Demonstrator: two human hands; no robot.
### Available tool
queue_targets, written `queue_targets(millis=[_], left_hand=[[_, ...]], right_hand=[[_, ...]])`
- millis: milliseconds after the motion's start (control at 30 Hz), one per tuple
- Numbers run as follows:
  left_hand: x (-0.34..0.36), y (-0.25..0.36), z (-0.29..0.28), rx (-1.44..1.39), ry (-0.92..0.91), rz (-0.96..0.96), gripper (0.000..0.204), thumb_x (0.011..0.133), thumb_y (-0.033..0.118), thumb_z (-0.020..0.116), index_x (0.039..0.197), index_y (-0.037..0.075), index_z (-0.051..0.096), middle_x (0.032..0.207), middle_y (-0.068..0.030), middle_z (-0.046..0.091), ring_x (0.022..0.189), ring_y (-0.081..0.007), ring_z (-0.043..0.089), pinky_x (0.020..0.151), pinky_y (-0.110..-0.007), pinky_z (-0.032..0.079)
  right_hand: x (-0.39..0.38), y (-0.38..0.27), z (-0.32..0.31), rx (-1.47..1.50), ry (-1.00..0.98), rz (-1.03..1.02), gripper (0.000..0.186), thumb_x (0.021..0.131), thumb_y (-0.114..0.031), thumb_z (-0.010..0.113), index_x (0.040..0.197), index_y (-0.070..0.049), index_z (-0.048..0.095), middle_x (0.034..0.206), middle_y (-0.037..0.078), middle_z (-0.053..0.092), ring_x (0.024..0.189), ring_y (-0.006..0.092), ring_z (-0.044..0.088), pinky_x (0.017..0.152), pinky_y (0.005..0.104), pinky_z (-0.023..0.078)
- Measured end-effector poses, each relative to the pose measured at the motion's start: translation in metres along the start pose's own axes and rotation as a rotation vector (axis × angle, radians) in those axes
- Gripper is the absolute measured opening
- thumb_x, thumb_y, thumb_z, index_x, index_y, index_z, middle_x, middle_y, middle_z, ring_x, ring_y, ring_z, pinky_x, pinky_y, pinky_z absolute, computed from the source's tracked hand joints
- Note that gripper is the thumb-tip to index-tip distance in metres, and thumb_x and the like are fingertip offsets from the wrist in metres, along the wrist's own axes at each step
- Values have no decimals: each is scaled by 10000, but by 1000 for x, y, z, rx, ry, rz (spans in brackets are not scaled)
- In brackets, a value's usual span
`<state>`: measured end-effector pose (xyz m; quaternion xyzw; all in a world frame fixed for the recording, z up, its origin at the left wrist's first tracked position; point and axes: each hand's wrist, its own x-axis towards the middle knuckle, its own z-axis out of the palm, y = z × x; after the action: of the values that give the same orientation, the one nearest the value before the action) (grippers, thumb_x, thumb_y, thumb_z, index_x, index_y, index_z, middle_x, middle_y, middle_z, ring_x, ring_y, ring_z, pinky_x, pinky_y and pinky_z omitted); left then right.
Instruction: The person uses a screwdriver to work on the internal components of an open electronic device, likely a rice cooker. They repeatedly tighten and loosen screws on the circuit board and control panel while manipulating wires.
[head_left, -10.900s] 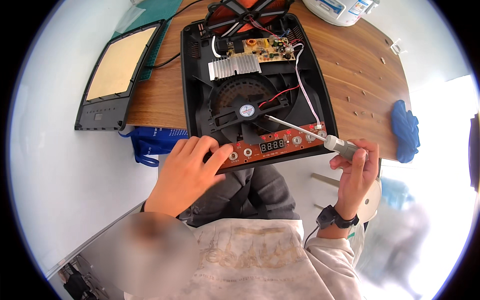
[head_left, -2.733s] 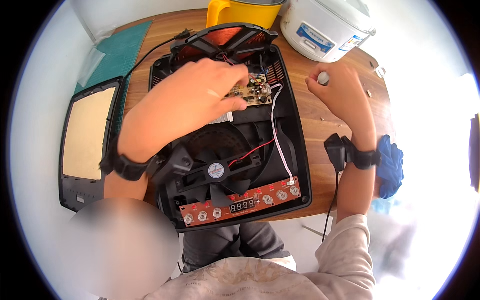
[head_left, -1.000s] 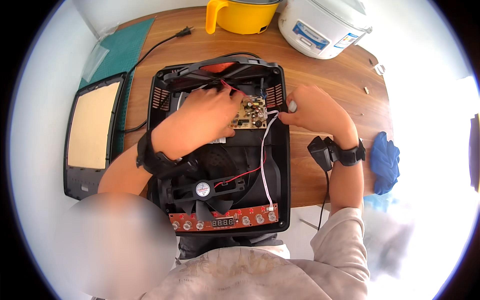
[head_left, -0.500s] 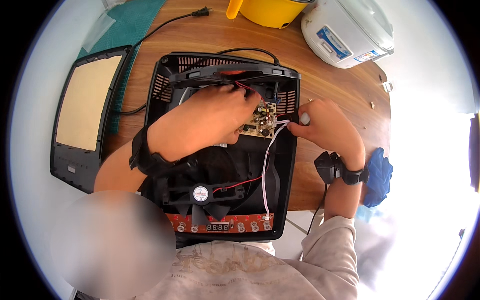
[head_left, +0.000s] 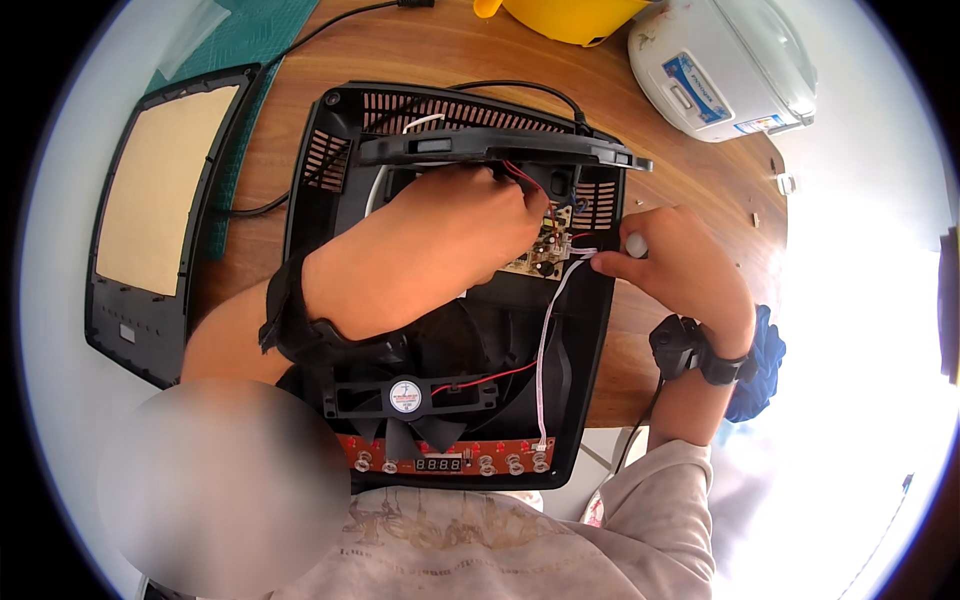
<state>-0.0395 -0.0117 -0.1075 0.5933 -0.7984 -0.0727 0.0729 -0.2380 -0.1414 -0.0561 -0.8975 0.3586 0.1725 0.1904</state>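
Observation:
An opened black appliance case [head_left: 590, 330] lies in front of me. My left hand [head_left: 480, 215] reaches in beneath a raised black frame [head_left: 500, 148], its curled fingers at the left side of a tan circuit board [head_left: 550, 245]; the fingertips are mostly hidden. At the case's right wall, my right hand [head_left: 680, 250] is closed around something with a rounded whitish end [head_left: 636, 244]. Its thumb is beside a white ribbon cable [head_left: 545, 340], which runs down to an orange display board [head_left: 438, 455]. A black fan [head_left: 410, 400] with a red wire sits in the lower part.
Left of the case, a black panel with a tan insert [head_left: 165, 190] overlaps a green cutting mat [head_left: 225, 70]. A black power cord [head_left: 330, 40] crosses the wooden table [head_left: 480, 60]. Behind stand a yellow pot [head_left: 575, 20] and a white rice cooker [head_left: 720, 70]. Blue cloth [head_left: 762, 370] lies at right.
The view has shifted, moving the case rightward in the picture. The raised black frame now sticks out past the case's right wall. Both hands stay near the circuit board.

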Motion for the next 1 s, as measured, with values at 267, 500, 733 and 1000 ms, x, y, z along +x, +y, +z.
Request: queue_targets(millis=[267,500,733,1000], left_hand=[[-1,0,1,61,42,53,538,694,119,788,1181,3,591,916,-112,679,877,-235,703,734,-308,586],[-2,-3,0,20,79,131,552,688,116,791,1187,-15,596,883,-120,679,850,-249,700,719,-322,581],[1,0,2,-6,41,69,592,682,116,782,1226,-15,589,886,-134,681,874,-279,701,739,-357,584],[5,3,-1,25,-27,41,562,685,108,763,1204,-7,582,887,-128,681,879,-271,703,739,-352,585]], right_hand=[[-1,-1,2,-5,15,-9,364,790,-291,803,898,50,731,640,250,583,679,412,626,667,454,495],[-3,-1,3,-25,53,-56,351,799,-287,795,840,53,718,627,245,576,680,418,616,662,455,487],[-6,-3,5,-26,105,-77,360,809,-295,784,798,55,699,640,239,580,690,421,607,657,465,478],[-2,2,3,1,47,-55,369,817,-309,775,757,43,684,682,240,599,722,427,607,680,480,475]])
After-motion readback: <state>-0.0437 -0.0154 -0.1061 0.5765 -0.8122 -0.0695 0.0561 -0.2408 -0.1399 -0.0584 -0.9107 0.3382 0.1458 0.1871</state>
